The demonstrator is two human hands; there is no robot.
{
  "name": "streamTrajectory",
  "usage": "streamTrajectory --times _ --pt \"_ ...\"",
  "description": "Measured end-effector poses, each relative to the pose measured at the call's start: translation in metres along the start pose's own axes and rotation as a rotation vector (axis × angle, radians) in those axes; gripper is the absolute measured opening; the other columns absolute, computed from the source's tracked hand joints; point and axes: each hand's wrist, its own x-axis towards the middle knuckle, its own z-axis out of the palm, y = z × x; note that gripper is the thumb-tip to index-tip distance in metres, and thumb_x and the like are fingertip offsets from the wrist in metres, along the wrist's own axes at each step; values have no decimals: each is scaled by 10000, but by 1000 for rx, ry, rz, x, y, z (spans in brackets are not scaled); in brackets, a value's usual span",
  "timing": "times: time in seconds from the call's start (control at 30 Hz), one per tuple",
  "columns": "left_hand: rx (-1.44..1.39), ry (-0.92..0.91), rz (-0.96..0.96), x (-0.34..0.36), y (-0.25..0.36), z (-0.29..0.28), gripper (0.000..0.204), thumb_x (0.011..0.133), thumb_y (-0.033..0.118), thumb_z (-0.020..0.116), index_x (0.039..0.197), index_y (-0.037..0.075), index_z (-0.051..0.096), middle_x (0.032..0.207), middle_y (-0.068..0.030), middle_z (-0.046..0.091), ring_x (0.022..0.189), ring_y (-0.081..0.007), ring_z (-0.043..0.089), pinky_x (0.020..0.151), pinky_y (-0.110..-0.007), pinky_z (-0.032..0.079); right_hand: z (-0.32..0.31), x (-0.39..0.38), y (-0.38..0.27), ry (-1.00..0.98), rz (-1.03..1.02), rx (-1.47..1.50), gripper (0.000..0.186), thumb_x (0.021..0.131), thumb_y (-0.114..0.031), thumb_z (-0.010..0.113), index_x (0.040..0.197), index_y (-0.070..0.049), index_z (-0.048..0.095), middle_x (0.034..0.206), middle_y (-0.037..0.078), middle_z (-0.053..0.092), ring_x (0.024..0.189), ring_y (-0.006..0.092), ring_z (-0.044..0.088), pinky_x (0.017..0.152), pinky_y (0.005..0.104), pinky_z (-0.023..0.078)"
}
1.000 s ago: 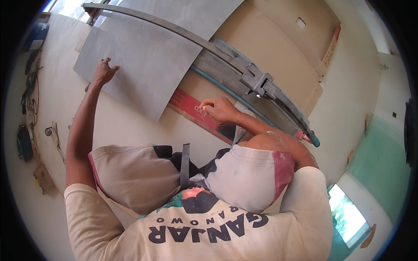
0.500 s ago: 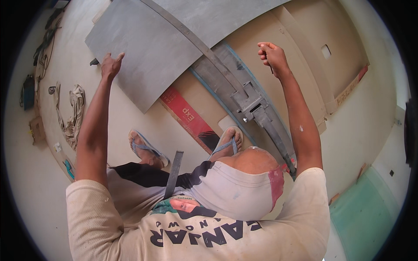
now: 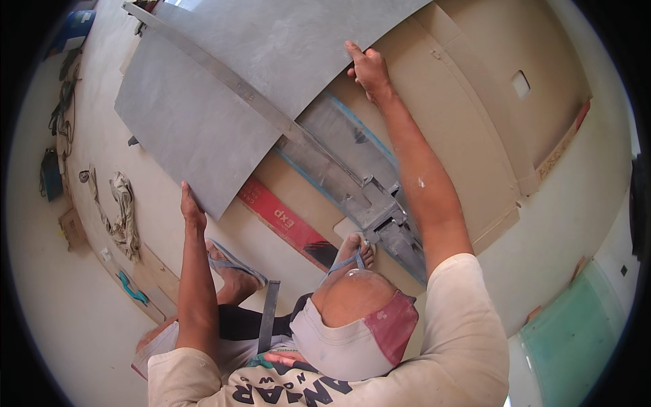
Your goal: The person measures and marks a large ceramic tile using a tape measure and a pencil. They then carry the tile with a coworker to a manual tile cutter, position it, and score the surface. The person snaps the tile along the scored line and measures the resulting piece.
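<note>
A large grey tile [image 3: 196,115] lies across a manual tile cutter, under its long metal rail [image 3: 224,78]. My left hand [image 3: 192,209] grips the tile's near left edge by its lower corner, the thumb on the upper side. Farther up on the right, my right hand [image 3: 371,71] closes on the tile's right edge, thumb on top and the other fingers partly hidden. The cutter's grey base [image 3: 349,139] with blue borders shows beyond the tile, and its carriage [image 3: 383,220] sits near my right knee, clear of the tile.
Flattened cardboard [image 3: 454,136] lies under the cutter and to the right, with a red printed strip [image 3: 285,220] before my feet. A crumpled cloth [image 3: 123,210] and teal-handled tool [image 3: 132,288] are on the left. Greenish glass sheets [image 3: 569,339] stand at lower right.
My right hand, earlier raised in the air around a thin dark thing, has come left onto the tile's edge. My left hand slid from the tile's surface back to its near edge.
</note>
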Motion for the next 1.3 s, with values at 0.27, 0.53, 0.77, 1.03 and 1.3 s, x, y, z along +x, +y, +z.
streamTrajectory --times 0.27,0.53,0.77,1.03,1.3 --pt "-121 52 68 3 -6 18 626 1033 462 401 1443 -10 378 1472 -117 445 1314 -277 450 1117 -382 336 15 14 27 155 -183 55 504 902 -460 675 695 -50 466 588 5 469 524 94 437 472 295 407" --pt "-109 41 110 -2 -5 25 603 1046 456 350 1442 3 384 1459 -120 457 1304 -277 457 1110 -384 347 12 8 21 149 -177 37 537 900 -467 681 654 -81 400 576 5 451 526 88 422 453 297 386" --pt "-108 45 86 -3 -3 25 590 1048 442 352 1435 -2 390 1459 -119 458 1294 -280 469 1107 -383 350 11 14 28 171 -211 -35 540 881 -501 693 672 -66 452 598 6 467 539 95 443 482 299 423" --pt "-89 98 98 7 -11 17 639 1023 464 409 1383 -64 433 1376 -147 530 1205 -268 548 1045 -372 413 4 23 36 81 -181 50 483 889 -461 698 761 -33 513 606 32 522 526 112 515 450 284 408" --pt "-147 160 129 15 -16 15 588 994 448 509 1243 -83 551 1193 -125 632 1032 -228 618 928 -351 487 0 11 15 -55 -68 161 367 918 -366 689 893 -43 518 707 -3 521 558 82 496 443 217 355"
